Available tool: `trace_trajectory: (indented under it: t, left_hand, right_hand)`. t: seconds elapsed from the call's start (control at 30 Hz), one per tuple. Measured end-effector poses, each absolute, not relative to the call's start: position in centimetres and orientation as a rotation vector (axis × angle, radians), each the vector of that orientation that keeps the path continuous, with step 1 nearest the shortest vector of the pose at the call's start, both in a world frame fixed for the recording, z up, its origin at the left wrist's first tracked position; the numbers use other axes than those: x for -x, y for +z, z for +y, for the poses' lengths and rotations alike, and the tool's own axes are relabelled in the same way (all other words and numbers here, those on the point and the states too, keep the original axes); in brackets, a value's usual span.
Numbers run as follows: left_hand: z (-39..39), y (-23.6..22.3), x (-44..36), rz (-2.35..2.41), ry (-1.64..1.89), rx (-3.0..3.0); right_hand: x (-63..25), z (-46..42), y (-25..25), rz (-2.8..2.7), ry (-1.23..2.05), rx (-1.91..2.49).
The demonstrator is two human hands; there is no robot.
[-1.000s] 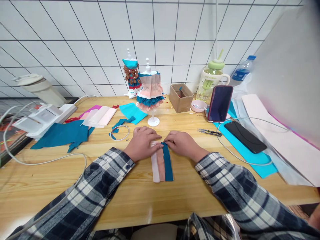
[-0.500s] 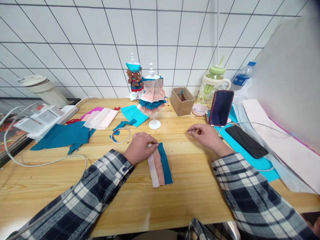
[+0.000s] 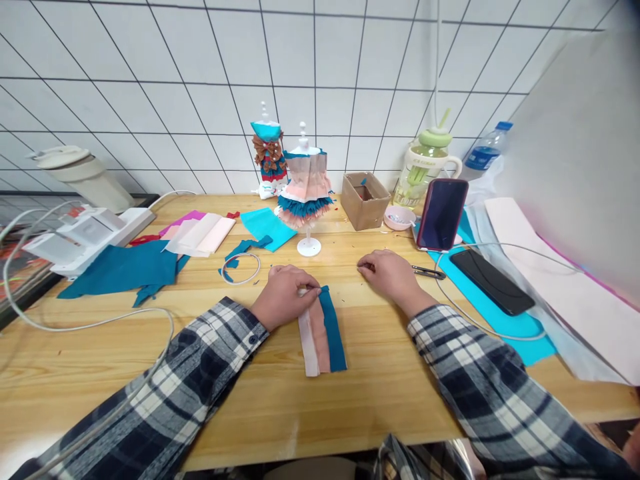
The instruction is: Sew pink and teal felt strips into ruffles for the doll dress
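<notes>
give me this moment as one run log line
left hand: pinching top of layered strips | right hand: off strips, over table, near snips

Left hand [image 3: 287,297] pinching the top of the layered strips [image 3: 321,337]; right hand [image 3: 390,275] hovering off to the side near some little black snips [image 3: 429,272]; mini dress form [image 3: 306,183] just behind, pretty ruffly.

Teal, peach and pale pink strips [image 3: 321,337] lie side by side, pinched at their far end
</notes>
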State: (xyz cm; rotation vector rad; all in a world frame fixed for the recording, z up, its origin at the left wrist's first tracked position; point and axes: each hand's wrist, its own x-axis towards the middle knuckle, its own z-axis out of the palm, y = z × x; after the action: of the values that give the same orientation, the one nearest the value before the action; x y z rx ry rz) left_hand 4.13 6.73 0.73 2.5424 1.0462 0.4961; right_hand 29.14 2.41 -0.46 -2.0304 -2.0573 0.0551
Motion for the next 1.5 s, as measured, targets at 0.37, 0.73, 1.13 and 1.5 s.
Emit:
trace_trajectory:
  t: [0.37,0.73,1.13,1.5]
  left_hand:
    - [7.0,0.1,-4.2,1.018,0.439,-2.305]
    - [7.1,0.4,-4.1,1.043,0.365,-2.093]
    - [7.3,0.5,-3.8,0.986,0.361,-1.998]
    - [7.4,0.3,-3.7,0.905,0.432,-1.901]
  right_hand:
    - [-26.4,1.9,-0.2,-2.111,0.108,1.685]
    - [-23.7,0.0,-0.1,-2.241,0.086,1.476]
    - [-23.9,-0.3,-0.4,-2.306,-0.185,1.339]
    - [-25.0,-0.8,0.8,-2.567,-0.359,1.030]
